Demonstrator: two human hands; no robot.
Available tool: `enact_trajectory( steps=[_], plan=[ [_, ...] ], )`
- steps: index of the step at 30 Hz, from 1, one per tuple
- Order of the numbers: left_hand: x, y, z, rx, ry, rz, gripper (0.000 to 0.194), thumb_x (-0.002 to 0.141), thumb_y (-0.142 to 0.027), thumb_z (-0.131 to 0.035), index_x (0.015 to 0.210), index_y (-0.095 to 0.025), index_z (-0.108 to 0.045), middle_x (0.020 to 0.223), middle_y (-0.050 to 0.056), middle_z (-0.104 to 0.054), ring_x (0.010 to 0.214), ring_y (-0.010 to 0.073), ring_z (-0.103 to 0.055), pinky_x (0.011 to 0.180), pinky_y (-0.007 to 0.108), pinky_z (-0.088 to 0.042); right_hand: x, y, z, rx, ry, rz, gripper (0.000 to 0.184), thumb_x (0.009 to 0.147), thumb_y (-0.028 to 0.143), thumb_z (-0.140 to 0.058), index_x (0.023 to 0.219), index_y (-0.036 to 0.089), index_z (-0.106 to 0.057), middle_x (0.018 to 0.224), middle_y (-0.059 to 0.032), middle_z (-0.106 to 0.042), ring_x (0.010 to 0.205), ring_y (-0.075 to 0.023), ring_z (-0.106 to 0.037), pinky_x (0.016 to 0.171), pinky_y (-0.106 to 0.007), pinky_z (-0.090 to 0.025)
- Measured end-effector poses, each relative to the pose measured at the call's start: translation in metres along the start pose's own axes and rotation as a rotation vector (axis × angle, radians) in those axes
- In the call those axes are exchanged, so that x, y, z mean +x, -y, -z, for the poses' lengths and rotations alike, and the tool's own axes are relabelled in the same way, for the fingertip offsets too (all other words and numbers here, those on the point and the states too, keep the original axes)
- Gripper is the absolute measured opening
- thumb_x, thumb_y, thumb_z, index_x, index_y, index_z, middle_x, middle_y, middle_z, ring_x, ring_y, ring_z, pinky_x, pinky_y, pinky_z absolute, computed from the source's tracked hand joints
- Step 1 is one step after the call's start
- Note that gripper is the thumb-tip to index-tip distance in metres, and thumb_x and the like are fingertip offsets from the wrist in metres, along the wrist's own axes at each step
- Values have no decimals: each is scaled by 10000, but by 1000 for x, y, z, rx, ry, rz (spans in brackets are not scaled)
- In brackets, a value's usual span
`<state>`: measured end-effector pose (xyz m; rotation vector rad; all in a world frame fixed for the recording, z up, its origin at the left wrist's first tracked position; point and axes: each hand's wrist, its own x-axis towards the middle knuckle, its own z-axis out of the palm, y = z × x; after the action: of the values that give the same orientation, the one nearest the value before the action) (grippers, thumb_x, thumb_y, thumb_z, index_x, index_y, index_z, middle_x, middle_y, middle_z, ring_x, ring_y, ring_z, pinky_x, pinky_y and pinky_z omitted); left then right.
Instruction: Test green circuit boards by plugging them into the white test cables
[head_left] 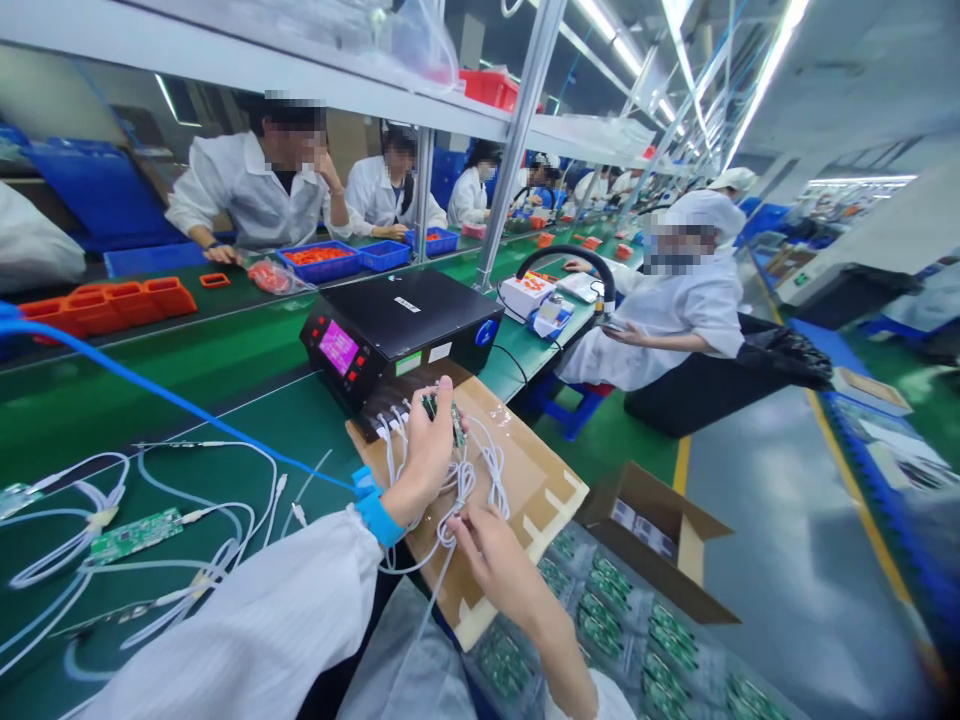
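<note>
My left hand [431, 440], with a blue wrist strap [377, 507], is closed around a small green circuit board [456, 422], partly hidden by the fingers. Just below it, my right hand [491, 560] pinches a white cable [444, 535]. Coiled white cables [491, 465] lie beneath and beside both hands on a brown cardboard sheet [536, 475]. Behind the hands stands a black test box [401, 320] with a lit pink screen [339, 346]. Several white cable plugs [390, 425] lie by its front.
Circuit boards [136, 535] with white cables cover the green bench at left. Trays of green boards [600, 620] and an open carton [667, 530] are at lower right. A blue cord [180, 400] crosses from the wrist strap. A co-worker [675, 290] sits at right; others sit across the line.
</note>
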<state>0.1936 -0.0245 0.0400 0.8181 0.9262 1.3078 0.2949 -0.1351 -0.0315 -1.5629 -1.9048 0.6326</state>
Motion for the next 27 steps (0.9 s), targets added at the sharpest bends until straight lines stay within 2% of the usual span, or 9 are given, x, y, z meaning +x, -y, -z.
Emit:
enact_trajectory(
  steps=[3, 6, 8, 10, 12, 14, 18, 23, 27],
  plan=[
    [-6, -20, -1, -34, 111, 118, 577, 804, -698, -765, 991, -219, -505, 722, -37, -617, 590, 117, -633, 575, 223, -504, -1, -6, -5, -103, -70, -39, 405, 1086, 506, -404, 880, 220, -604, 878, -88, -676, 887, -278, -632, 908, -471, -500],
    [-21, -29, 2, -40, 192, 272, 597, 777, -683, -799, 1027, -216, -523, 764, -22, -638, 615, 128, -655, 548, 219, -499, -5, -5, 8, -28, -57, -76, 429, 956, 610, -641, 1093, 204, -665, 1099, -137, -693, 1101, -339, -630, 995, -537, -498],
    [-30, -30, 7, -46, 252, 344, 617, 769, -651, -822, 1117, -226, -540, 796, -16, -652, 650, 141, -674, 542, 219, -498, -12, -1, 22, 156, 0, -54, 792, 745, 672, -845, 1352, 223, -607, 1392, -165, -609, 1346, -372, -537, 1138, -563, -438],
    [-37, -29, 12, -21, 326, 380, 627, 773, -570, -855, 1210, -234, -555, 833, -9, -671, 712, 147, -694, 599, 226, -525, -20, 2, 35, 435, 18, -28, 1104, 613, 732, -895, 1522, 254, -489, 1598, -163, -459, 1511, -369, -400, 1265, -553, -314],
    [-43, -25, 16, 42, 380, 392, 628, 788, -505, -863, 1272, -233, -570, 884, 6, -696, 774, 145, -703, 687, 236, -549, -26, 4, 43, 763, -54, -65, 1037, 717, 808, -771, 1553, 275, -466, 1645, -145, -425, 1531, -335, -399, 1295, -527, -280],
    [-48, -21, 20, 128, 416, 387, 624, 818, -510, -836, 1313, -234, -576, 967, 30, -720, 840, 155, -708, 751, 252, -559, -28, 9, 41, 1046, -165, -179, 829, 877, 806, -602, 1521, 293, -511, 1598, -126, -499, 1457, -295, -504, 1254, -506, -364],
    [-64, -12, 22, 378, 516, 242, 568, 927, -567, -690, 1384, -259, -550, 1181, 69, -698, 1072, 213, -686, 902, 307, -562, -25, 29, 20, 1290, -251, -376, 690, 904, 666, -699, 1480, 315, -550, 1459, -85, -616, 1265, -250, -635, 1077, -429, -541],
    [-83, -7, 33, 715, 585, -83, 500, 1002, -527, -557, 1423, -260, -510, 1338, 83, -633, 1258, 256, -612, 1125, 421, -483, -31, 52, -3, 1425, -316, -299, 708, 805, 607, -832, 1399, 302, -598, 1323, -45, -676, 1161, -214, -658, 1055, -373, -547],
    [-84, 1, 48, 866, 652, -185, 536, 971, -565, -569, 1411, -259, -551, 1392, 117, -624, 1326, 319, -586, 1197, 527, -422, -49, 44, -13, 1476, -291, -361, 636, 708, 597, -907, 1182, 233, -691, 1092, -34, -728, 983, -192, -680, 958, -366, -580]
  ],
)
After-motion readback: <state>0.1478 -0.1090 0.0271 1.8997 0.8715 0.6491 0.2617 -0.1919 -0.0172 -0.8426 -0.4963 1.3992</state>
